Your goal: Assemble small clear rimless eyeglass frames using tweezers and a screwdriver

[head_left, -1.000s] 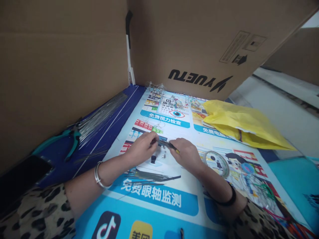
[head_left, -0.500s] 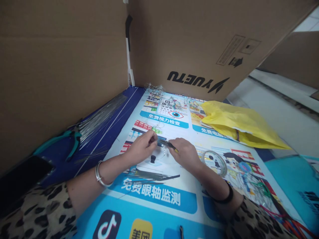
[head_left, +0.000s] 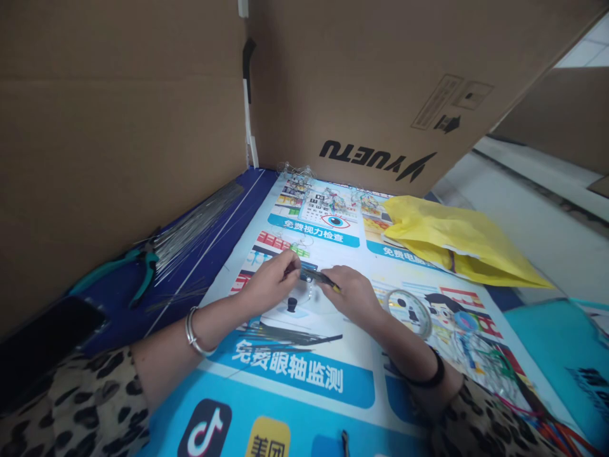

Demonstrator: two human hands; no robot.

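Near the middle of the printed poster (head_left: pixel 342 254) spread over the blue counter (head_left: pixel 223 241), two bare hands work close together, just apart. The right hand (head_left: pixel 352 295) is wrapped around dark pliers (head_left: pixel 326 279) with a touch of yellow on the handle, their nose pointing toward the other hand. The left hand (head_left: pixel 273 279) has its thumb and fingers drawn in at the pliers' tip; what they pinch, if anything, I cannot tell. Small clear beads (head_left: pixel 310 291) hang just below the nose, between the hands.

Nearer the person, a loose bundle of dark wires (head_left: pixel 290 336) lies on the poster. Beside the right wrist sits a roll of tape (head_left: pixel 427 322), with a yellow bag (head_left: pixel 461 238) beyond it. To the left, teal-handled pliers (head_left: pixel 148 276) rest against a sheaf of silvery wires (head_left: pixel 195 222), along the foot of the cardboard wall (head_left: pixel 118 139).
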